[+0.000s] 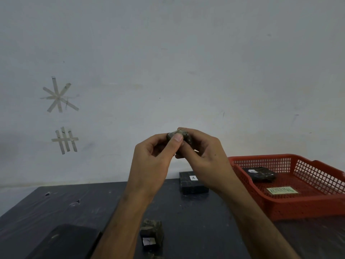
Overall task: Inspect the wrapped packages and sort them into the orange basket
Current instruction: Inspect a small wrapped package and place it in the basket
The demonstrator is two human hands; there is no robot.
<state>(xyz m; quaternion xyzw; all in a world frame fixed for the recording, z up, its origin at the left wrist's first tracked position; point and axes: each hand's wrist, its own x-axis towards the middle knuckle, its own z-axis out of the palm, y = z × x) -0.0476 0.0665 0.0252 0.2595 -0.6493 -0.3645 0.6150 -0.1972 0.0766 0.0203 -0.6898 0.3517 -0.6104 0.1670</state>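
**benchrat:** Dark mottled wrap on the package (pixel 179 135) getting checked right now. It's up in the air in front of the wall, pinched from both sides: left hand (pixel 153 161) has its grip closed on it with the thumb flat across the near face, right hand (pixel 203 157) has its grip curled round the far side. Looks like the inspection step, nothing sorted with this one yet.

**tapehoarder:** Where's the orange basket (pixel 317 206) from there?

**benchrat:** Below and off to the right of the grip, sitting on the dark desk (pixel 56 204). One wrapped package (pixel 261 174) is already lying in it, and there's a green label on the basket floor. Straight down under the grip, near the front edge, is another small package (pixel 152 235) waiting. A dark block with an "A" tag (pixel 193 182) sits lower and behind the wrists.

**tapehoarder:** What could bite here?

**benchrat:** My guess: it's a fingertip-only hold on a small lumpy thing. Rolling it round to see every face means regripping, and a slick wrap could squirt out and drop onto the desk. Also, both thumbs cover part of it, so a flaw under them could be missed and it gets sorted wrong.
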